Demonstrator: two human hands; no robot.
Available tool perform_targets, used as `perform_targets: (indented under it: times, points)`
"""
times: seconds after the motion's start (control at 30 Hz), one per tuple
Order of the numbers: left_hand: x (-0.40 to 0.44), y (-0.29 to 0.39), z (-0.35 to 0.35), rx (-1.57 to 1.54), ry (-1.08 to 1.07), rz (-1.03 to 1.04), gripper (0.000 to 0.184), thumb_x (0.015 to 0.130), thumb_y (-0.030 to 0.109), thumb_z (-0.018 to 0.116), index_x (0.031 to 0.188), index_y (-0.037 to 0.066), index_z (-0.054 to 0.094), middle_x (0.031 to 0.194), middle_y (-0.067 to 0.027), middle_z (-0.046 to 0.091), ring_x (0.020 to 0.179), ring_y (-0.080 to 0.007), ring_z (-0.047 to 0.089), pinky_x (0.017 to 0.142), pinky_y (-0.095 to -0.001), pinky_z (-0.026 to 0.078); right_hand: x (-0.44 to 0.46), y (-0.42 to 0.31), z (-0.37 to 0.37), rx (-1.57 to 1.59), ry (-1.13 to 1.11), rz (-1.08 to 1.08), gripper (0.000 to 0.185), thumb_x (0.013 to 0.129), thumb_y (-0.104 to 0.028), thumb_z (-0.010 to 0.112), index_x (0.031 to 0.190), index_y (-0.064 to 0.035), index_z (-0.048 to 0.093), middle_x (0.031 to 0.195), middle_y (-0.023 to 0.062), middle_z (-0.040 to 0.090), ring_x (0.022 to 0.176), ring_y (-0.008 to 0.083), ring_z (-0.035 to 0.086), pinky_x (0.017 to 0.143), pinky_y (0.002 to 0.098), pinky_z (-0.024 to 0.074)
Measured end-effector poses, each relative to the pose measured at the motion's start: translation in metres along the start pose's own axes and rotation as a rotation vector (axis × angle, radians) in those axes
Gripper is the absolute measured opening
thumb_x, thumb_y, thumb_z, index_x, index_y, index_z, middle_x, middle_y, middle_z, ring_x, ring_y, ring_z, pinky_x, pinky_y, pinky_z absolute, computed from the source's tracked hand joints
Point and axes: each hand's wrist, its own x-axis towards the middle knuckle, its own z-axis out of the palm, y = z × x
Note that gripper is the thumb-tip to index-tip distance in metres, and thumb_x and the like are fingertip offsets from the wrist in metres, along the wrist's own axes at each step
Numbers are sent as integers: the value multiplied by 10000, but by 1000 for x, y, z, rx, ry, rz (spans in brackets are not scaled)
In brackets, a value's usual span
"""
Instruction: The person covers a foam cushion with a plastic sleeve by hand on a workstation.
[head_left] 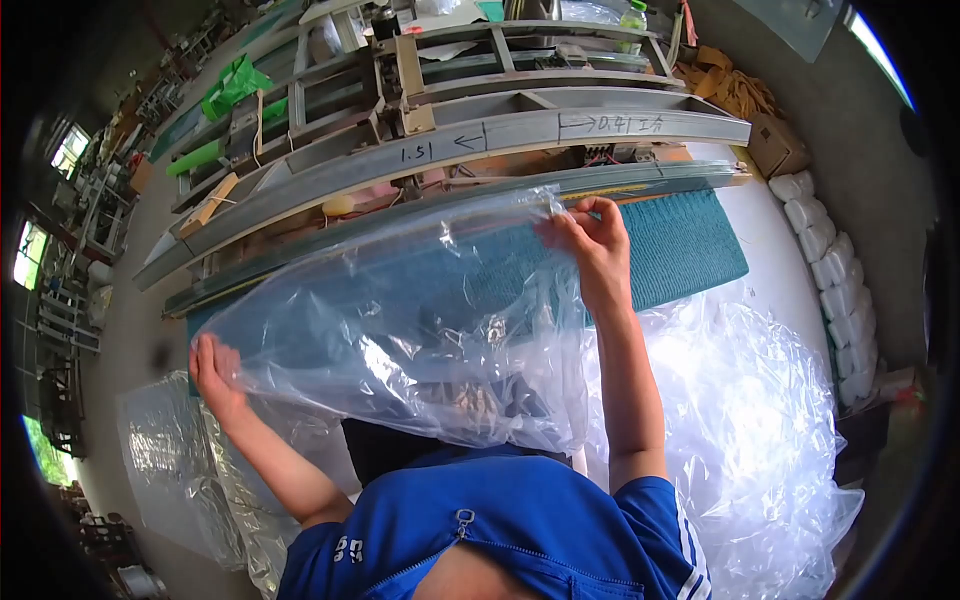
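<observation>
A clear plastic bag or sheet (400, 310) is stretched between my two hands in front of my chest. My left hand (214, 372) is closed on its left end, low and to the side. Higher up, my right hand (597, 235) pinches its upper right corner close to the metal bar of the machine. Beneath the film lies a teal ribbed cloth (680, 245), partly seen through it. Whether the film is one layer or two, I cannot tell.
A long metal machine frame (640, 125) with handwritten marks runs across ahead. A big heap of clear plastic film (720, 420) lies at right, more film (165, 450) at left. Stacked white bundles (835, 270) and a cardboard box (778, 145) stand far right.
</observation>
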Motion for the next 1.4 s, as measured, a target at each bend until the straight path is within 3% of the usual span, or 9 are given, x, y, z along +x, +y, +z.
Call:
perform_targets:
  times: [0.33, 0.43, 0.47, 0.57, 1.13, 1.23, 1.33, 1.37, 1.4]
  points:
    - [-25, 4, 9, -204, -79, 58, 194, 873, 249, 606, 745, 131, 520, 556, 70, 361, 444, -49, 285, 432, -229, 228, -39, -64, -8, -51, -146, 91, 144, 854, -164, 639, 919, -37, 614, 708, 19, 607, 606, 78, 552, 524, 183, 401]
    - [-18, 0, 6, -134, -110, 20, 178, 862, 252, 616, 759, 131, 535, 606, 64, 433, 508, -56, 386, 465, -226, 322, -36, -67, -19, -152, -116, 74, 130, 861, -167, 636, 902, -44, 635, 717, -9, 590, 636, 42, 522, 544, 165, 387]
    - [-16, -6, 11, -12, 102, 68, 133, 845, 226, 630, 803, 109, 580, 668, 59, 508, 591, -51, 454, 532, -223, 392, -34, -66, -27, -197, -108, 62, 126, 864, -163, 631, 903, -43, 638, 728, -18, 585, 663, 35, 520, 568, 161, 391]
    - [-28, 9, 50, 338, -59, 81, 100, 826, 162, 635, 771, 86, 602, 638, 92, 448, 597, -6, 376, 534, -177, 283, -25, -58, -49, -329, 74, -255, 169, 919, -176, 565, 907, -17, 620, 740, -36, 541, 693, 31, 463, 624, 164, 370]
    - [-30, -18, 124, 632, -673, -93, 127, 767, 57, 666, 699, 22, 564, 592, 79, 416, 565, -24, 367, 506, -202, 301, -11, -73, -211, -754, 403, -226, 145, 928, -140, 524, 866, -34, 601, 721, -65, 481, 649, 26, 395, 590, 178, 330]
    - [-31, -19, 121, 845, -663, 126, 90, 745, 25, 662, 722, 26, 575, 561, 51, 405, 528, -26, 359, 484, -204, 296, -13, -80, -258, -1240, 405, -518, 141, 930, -119, 498, 964, -27, 599, 828, 19, 597, 790, 123, 553, 738, 256, 446]
    - [-33, -18, 102, 1155, -509, 509, 118, 718, 54, 683, 734, 50, 566, 615, -24, 486, 578, -161, 490, 584, -294, 384, -2, -109, -394, -1225, 539, -651, 236, 864, -25, 506, 1077, -21, 607, 1022, 70, 628, 898, 155, 594, 819, 258, 457]
    - [-34, -20, 92, 1252, -471, 670, 122, 716, 61, 684, 736, 57, 564, 640, -36, 508, 610, -197, 518, 614, -318, 399, 3, -114, -473, -1590, 644, -758, 286, 854, -8, 485, 1113, -20, 606, 1057, 97, 627, 921, 176, 599, 830, 266, 460]
    - [-35, -25, 76, 1312, -386, 710, 120, 718, 69, 680, 742, 70, 563, 680, -41, 526, 669, -233, 525, 650, -348, 400, -9, -145, -474, -1207, 581, -782, 301, 856, -41, 488, 1136, -20, 598, 1070, 111, 628, 924, 199, 604, 828, 275, 473]
